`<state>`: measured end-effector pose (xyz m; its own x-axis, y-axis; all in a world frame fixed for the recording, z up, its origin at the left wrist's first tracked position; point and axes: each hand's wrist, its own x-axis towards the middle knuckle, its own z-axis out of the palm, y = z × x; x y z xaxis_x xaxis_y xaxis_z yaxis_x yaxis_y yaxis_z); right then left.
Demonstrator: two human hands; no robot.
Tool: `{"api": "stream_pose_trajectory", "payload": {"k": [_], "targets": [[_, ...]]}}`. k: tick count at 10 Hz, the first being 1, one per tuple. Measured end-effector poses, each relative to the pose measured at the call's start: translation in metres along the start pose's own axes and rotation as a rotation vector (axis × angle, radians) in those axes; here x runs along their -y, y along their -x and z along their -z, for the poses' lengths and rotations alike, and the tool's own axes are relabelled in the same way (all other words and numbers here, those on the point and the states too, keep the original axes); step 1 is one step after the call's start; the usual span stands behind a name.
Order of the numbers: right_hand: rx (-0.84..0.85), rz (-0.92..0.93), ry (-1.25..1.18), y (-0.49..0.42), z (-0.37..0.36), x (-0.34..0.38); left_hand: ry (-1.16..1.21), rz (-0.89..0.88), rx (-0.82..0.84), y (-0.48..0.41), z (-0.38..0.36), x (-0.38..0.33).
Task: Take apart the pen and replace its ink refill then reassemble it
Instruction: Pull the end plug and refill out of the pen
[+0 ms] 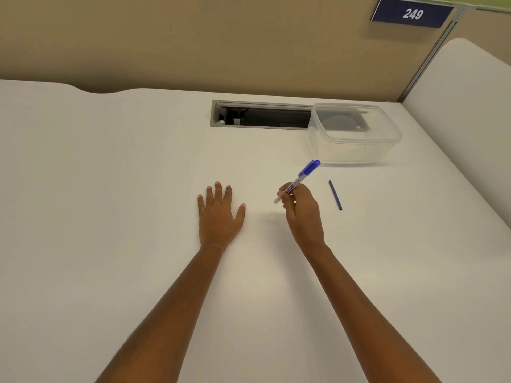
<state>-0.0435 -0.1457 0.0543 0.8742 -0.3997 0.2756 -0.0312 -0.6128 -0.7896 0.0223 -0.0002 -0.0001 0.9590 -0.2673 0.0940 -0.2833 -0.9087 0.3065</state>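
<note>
A white pen with a blue cap (302, 176) is pinched in the fingers of my right hand (300, 210), held a little above the white table (110, 175). The cap end points up and to the right, the bare end down-left. A thin dark blue refill (335, 195) lies loose on the table just right of that hand, apart from it. My left hand (220, 214) rests flat on the table with fingers straight and spread, holding nothing.
A clear plastic container (356, 150) stands at the back right, just beyond the pen. Behind it runs an open cable slot (260, 117) in the table. A beige partition with a blue "249" sign (412, 13) backs the desk.
</note>
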Motion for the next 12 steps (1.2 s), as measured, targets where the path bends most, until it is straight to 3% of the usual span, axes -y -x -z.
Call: {"api": "stream_pose_trajectory", "payload": {"k": [1, 2, 4, 5, 6, 8, 10, 12], "targets": [[-0.043, 0.066, -0.014, 0.005, -0.001, 0.0, -0.008, 0.001, 0.003, 0.0, 0.0, 0.0], [0.163, -0.063, 0.099, 0.003, -0.005, -0.008, 0.004, 0.004, 0.009, 0.0, 0.001, 0.0], [-0.025, 0.076, 0.063, 0.008, -0.004, -0.005, -0.001, 0.004, 0.01, 0.0, 0.001, -0.001], [0.183, -0.077, 0.151, 0.003, -0.008, -0.011, -0.008, 0.001, 0.013, 0.0, 0.002, -0.001], [0.183, -0.122, 0.141, 0.003, -0.007, -0.014, -0.016, 0.003, 0.013, 0.0, 0.001, 0.0], [0.033, -0.051, 0.04, 0.004, -0.001, -0.003, -0.014, 0.0, 0.001, 0.0, -0.001, 0.001], [-0.16, 0.14, -0.052, 0.005, 0.001, 0.007, 0.005, 0.0, -0.004, 0.0, -0.002, 0.001], [0.109, -0.054, 0.096, 0.012, -0.009, -0.018, -0.001, 0.0, -0.003, 0.0, -0.001, 0.001]]}}
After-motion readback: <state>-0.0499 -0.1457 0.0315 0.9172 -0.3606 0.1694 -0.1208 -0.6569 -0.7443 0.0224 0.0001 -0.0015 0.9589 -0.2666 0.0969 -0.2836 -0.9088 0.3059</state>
